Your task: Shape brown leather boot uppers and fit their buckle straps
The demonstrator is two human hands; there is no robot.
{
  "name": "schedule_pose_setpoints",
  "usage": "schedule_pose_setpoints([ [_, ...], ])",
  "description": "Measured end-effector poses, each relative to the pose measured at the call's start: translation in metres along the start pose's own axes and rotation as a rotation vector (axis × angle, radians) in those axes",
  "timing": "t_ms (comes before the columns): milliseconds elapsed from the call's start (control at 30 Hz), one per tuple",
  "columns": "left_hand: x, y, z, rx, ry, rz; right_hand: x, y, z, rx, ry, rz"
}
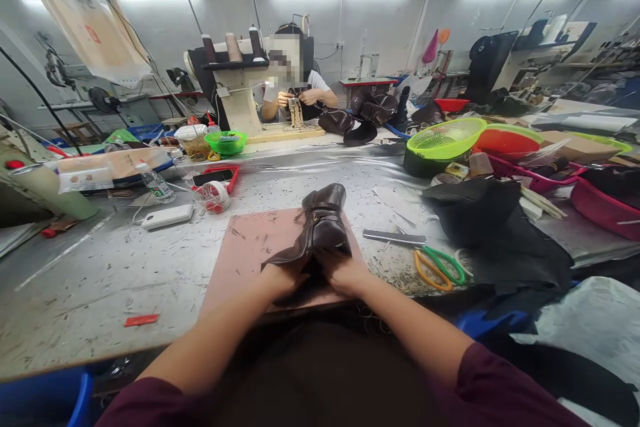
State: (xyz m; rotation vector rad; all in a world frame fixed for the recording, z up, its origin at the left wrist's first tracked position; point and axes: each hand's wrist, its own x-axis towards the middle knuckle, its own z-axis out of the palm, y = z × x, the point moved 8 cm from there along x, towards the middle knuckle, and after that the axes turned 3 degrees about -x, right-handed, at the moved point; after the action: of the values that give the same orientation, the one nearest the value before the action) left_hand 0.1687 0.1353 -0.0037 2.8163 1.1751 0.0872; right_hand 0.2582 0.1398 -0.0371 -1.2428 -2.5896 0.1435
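Observation:
A dark brown leather boot upper (327,220) with straps and a small buckle lies over a pink cutting mat (245,240), its opening towards me. My left hand (289,279) grips the left edge of the opening, where a leather flap spreads out. At the right edge my right hand (345,273) is closed on the leather. Fingertips of both hands are partly hidden in or behind the dark opening. To the right lie scissors (454,263) with orange and green handles, beside a flat dark grey strip (394,237).
Black material (505,240) covers the right side, near yellow-green (447,137) and pink baskets. At left are a power bank (167,216), a water bottle (156,183) and a red tray (227,177). Opposite, a person works at a sewing machine (237,103).

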Motion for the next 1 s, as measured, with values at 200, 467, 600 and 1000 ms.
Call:
schedule_pose_setpoints([
  [200, -0.049, 0.010, 0.023, -0.012, -0.074, 0.202, -0.029, -0.012, 0.004, -0.051, -0.070, -0.168],
  [467, -0.069, 0.023, -0.033, -0.194, 0.315, 0.205, -0.018, 0.000, -0.039, -0.102, 0.071, -0.169],
  [600, -0.043, 0.045, -0.004, -0.066, 0.145, 0.218, -0.008, 0.006, -0.037, 0.081, 0.005, -0.066],
  [1000, 0.028, 0.052, 0.037, -0.252, 0.055, 0.055, -0.025, 0.057, -0.038, 0.274, 0.095, 0.573],
])
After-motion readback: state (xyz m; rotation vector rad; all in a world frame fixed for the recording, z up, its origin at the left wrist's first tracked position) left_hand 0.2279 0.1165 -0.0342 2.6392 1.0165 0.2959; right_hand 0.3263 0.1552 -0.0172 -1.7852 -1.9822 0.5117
